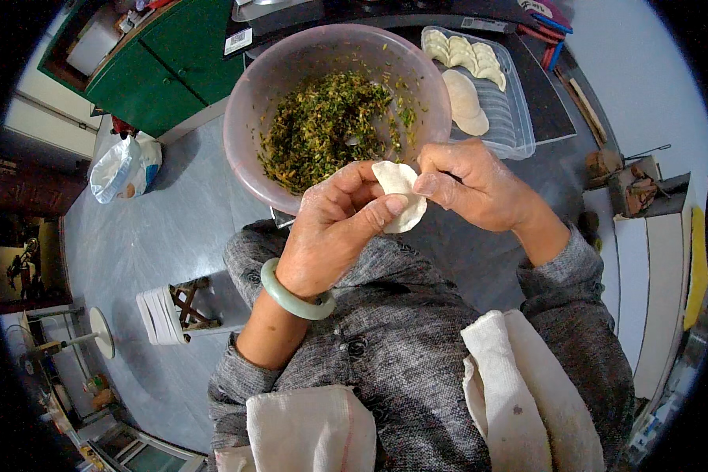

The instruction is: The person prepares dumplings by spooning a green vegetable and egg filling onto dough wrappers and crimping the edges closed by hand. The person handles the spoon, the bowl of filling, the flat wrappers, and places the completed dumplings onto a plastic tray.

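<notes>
A folded, half-moon dumpling [402, 200] lies in my left hand [345, 218], its thumb pressed on the dough. My right hand [472, 183] pinches the dumpling's right edge between thumb and bent forefinger. Flour dusts the fingers of both hands. Just beyond them stands a large translucent pinkish plastic basin [242, 124], holding a chopped green filling [330, 118]. To its right, a clear ridged plastic tray [522, 124] carries a row of finished dumplings [463, 53] and some flat round wrappers [466, 103] that overlap.
A dark table [551, 115] supports the tray. Green cabinets [171, 71] stand at the far left, with a white plastic bag [124, 168] on the grey floor before them. Left of my knees is a small folding stool [177, 310]. White boxes [655, 253] line the right wall.
</notes>
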Action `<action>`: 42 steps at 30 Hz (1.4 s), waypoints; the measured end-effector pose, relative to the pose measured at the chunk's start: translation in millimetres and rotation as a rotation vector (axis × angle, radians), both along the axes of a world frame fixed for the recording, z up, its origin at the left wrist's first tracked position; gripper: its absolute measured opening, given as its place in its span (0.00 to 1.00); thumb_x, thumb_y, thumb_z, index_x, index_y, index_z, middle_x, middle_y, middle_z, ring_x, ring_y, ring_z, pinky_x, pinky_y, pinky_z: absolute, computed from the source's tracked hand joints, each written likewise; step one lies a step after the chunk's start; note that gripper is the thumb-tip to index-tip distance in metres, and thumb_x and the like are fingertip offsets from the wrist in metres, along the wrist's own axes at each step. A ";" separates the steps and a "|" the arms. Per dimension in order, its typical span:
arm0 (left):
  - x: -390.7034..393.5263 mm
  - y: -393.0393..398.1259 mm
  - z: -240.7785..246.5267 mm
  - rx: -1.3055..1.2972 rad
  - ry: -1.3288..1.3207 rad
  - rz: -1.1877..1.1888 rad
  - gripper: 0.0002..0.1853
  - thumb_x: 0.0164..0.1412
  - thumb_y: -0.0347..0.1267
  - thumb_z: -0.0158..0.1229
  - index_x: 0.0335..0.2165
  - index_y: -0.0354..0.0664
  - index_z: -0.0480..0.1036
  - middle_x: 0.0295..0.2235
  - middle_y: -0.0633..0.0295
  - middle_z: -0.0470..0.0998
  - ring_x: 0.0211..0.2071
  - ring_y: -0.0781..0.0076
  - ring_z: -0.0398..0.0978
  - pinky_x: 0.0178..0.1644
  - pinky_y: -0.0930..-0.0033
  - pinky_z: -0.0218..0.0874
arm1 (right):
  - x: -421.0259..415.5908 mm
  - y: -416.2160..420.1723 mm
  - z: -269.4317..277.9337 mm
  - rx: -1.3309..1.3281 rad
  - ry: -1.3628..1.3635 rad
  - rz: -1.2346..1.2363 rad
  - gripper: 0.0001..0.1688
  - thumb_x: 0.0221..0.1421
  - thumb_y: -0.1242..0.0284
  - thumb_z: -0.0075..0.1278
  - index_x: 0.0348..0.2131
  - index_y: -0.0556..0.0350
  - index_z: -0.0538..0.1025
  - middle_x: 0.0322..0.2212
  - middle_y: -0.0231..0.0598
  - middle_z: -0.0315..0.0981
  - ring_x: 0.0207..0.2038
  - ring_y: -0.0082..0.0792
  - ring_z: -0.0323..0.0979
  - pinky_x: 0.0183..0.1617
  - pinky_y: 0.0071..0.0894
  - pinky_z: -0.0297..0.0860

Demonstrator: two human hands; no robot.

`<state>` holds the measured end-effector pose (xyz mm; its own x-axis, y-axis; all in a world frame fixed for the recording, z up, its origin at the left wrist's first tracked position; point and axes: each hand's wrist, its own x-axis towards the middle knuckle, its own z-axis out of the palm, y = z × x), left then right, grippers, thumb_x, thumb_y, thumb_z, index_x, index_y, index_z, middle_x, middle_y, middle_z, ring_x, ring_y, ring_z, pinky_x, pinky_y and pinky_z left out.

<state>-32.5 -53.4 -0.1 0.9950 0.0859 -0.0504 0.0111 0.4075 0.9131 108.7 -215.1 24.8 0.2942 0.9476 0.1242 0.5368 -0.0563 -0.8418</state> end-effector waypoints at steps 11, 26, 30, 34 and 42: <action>0.4 -1.3 -4.5 -0.001 -0.028 -0.024 0.14 0.60 0.26 0.56 0.45 0.34 0.69 0.38 0.63 0.76 0.38 0.80 0.73 0.43 0.77 0.65 | -2.4 1.0 -8.6 0.104 -0.065 -0.002 0.16 0.58 0.67 0.46 0.22 0.58 0.65 0.13 0.38 0.55 0.18 0.31 0.56 0.23 0.35 0.57; -1.6 -2.7 1.8 0.114 -0.005 0.040 0.14 0.61 0.31 0.55 0.44 0.35 0.71 0.34 0.64 0.77 0.32 0.80 0.72 0.35 0.79 0.62 | -3.0 -2.9 -2.9 0.087 -0.065 -0.018 0.14 0.57 0.69 0.47 0.22 0.58 0.66 0.14 0.41 0.59 0.18 0.34 0.60 0.24 0.35 0.58; 0.0 0.2 5.7 0.165 0.005 0.032 0.14 0.62 0.32 0.54 0.43 0.35 0.72 0.32 0.65 0.77 0.30 0.81 0.71 0.33 0.79 0.60 | -5.4 -5.7 -3.7 0.082 0.007 -0.067 0.14 0.58 0.68 0.47 0.23 0.58 0.67 0.14 0.40 0.59 0.18 0.32 0.59 0.23 0.35 0.57; -0.3 -2.1 1.3 0.141 0.015 0.092 0.13 0.61 0.32 0.54 0.42 0.35 0.73 0.31 0.65 0.77 0.30 0.81 0.71 0.33 0.78 0.61 | -7.6 -10.1 0.3 -0.006 0.067 -0.040 0.15 0.58 0.68 0.47 0.22 0.58 0.66 0.14 0.40 0.60 0.19 0.32 0.60 0.24 0.35 0.58; 0.8 -2.0 3.2 0.176 0.025 0.050 0.13 0.61 0.32 0.55 0.41 0.35 0.73 0.31 0.65 0.78 0.29 0.80 0.72 0.32 0.78 0.61 | -5.3 -7.8 -6.4 0.101 -0.044 -0.035 0.16 0.57 0.67 0.47 0.22 0.59 0.66 0.14 0.42 0.60 0.18 0.39 0.60 0.24 0.36 0.59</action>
<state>-31.7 -55.4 3.1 0.9880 0.1447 -0.0547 0.0183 0.2418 0.9702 103.4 -222.9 18.4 0.3191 0.9188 0.2324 0.5728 0.0084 -0.8197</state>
